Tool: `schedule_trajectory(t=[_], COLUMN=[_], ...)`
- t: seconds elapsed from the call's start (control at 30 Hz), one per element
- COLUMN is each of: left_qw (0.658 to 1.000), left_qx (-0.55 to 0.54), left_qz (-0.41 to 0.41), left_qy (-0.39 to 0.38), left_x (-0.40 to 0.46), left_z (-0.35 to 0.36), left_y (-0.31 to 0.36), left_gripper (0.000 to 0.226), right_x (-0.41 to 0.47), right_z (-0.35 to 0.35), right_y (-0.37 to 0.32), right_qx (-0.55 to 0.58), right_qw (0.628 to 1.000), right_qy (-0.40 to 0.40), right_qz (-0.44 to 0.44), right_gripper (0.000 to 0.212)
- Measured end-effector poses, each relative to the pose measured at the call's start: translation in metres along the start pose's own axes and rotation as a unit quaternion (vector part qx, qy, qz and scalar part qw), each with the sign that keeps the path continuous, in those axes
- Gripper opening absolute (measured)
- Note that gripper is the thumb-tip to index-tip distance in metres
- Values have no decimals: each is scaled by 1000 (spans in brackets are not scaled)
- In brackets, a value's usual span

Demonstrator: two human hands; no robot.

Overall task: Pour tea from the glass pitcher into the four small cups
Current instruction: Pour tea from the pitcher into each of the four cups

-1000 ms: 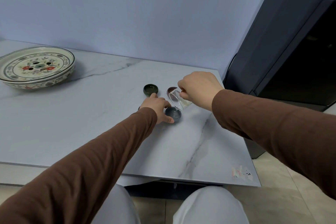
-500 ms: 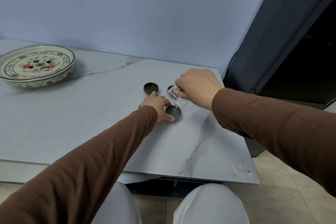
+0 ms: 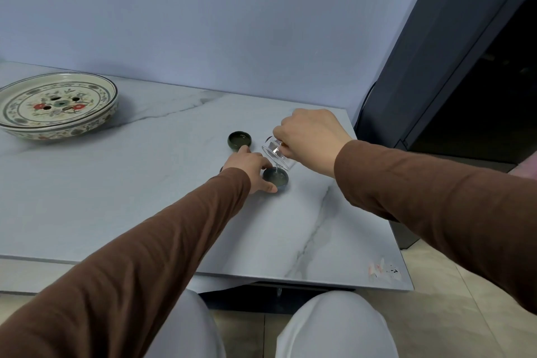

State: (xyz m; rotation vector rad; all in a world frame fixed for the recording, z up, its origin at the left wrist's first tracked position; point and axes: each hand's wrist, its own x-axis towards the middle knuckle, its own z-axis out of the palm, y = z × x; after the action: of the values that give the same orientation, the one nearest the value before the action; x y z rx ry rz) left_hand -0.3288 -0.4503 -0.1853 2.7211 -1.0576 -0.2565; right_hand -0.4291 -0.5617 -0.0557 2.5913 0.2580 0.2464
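Note:
My right hand (image 3: 312, 139) grips a small clear glass pitcher (image 3: 276, 155), tipped steeply, with a thin stream of tea falling into a grey-blue cup (image 3: 275, 178). Pale liquid shows in that cup. My left hand (image 3: 250, 167) rests on the marble table (image 3: 116, 192), thumb and fingers against the grey-blue cup's left side. A dark green cup (image 3: 239, 140) holding some liquid stands just beyond my left hand. A third cup's edge (image 3: 221, 168) peeks out left of my left wrist. The reddish cup seen earlier is hidden behind the pitcher and right hand.
A large painted ceramic tea tray (image 3: 55, 106) with drain holes sits at the far left of the table. A dark cabinet (image 3: 453, 67) stands close to the table's right end. The table's front edge lies just above my knees (image 3: 334, 325).
My right hand has tipped the pitcher further and shifted it over the grey-blue cup, where tea now streams in. The reddish cup has gone out of sight. My left hand has stayed put.

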Motion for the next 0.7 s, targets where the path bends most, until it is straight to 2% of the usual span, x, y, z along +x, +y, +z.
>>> schedule_trajectory(t=[0.33, 0.57, 0.7], left_qw=[1000, 1000, 999], left_qx=[10, 21, 30], left_qz=[2, 2, -1], left_qy=[-3, -9, -15], left_x=[0, 1, 0], left_z=[-1, -2, -5], left_y=[2, 4, 7], left_gripper=[69, 69, 70], right_x=[-4, -17, -27], right_z=[6, 28, 44], right_y=[6, 25, 35], right_qx=[30, 144, 267], right_qw=[999, 981, 931], right_qy=[-7, -17, -47], right_qz=[16, 131, 244], right_gripper=[13, 17, 19])
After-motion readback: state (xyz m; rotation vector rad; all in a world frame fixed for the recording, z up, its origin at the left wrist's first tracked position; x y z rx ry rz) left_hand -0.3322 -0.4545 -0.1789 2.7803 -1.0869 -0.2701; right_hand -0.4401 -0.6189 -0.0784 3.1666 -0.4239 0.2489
